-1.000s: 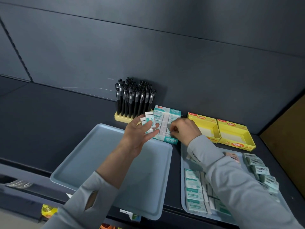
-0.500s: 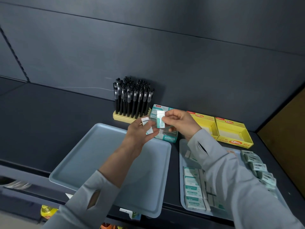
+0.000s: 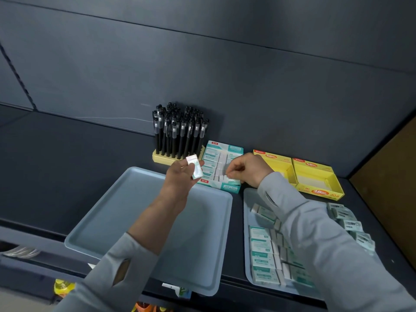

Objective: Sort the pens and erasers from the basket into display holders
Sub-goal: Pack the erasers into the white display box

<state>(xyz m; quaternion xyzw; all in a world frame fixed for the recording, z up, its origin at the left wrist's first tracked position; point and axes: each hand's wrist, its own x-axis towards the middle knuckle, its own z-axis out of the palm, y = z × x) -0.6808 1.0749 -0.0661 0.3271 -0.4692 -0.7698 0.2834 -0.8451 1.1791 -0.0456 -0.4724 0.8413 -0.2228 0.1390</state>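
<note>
The dark worktop (image 3: 67, 154) carries everything. The landmark is the teal box (image 3: 221, 147) at the back. A bare grey tray (image 3: 126, 210) lies in front of the box and to its left. A second tray (image 3: 249, 199), in front and to its right, holds loose erasers (image 3: 261, 246). Two yellow boxes (image 3: 315, 176) stand just right of the teal box. A pen stand (image 3: 162, 157), packed with upright black pens (image 3: 180, 131), touches its left side.

The right hand (image 3: 247, 167) hovers over the box's front right corner. Its fingers are curled into a pinch low among the rows. It seems to be seating a white-ended eraser there, though the piece itself is too small to make out.

The left hand (image 3: 180, 179) waits at the box's left edge, fingers wrapped round a small stack of erasers (image 3: 195, 168). The stack's long axis runs roughly away from the person. The erasers packed in the box appear to lie crosswise.

The right hand is nearer the open gap. The next piece would likely pass rightward from the left hand and need a quarter turn to match the rows.
</note>
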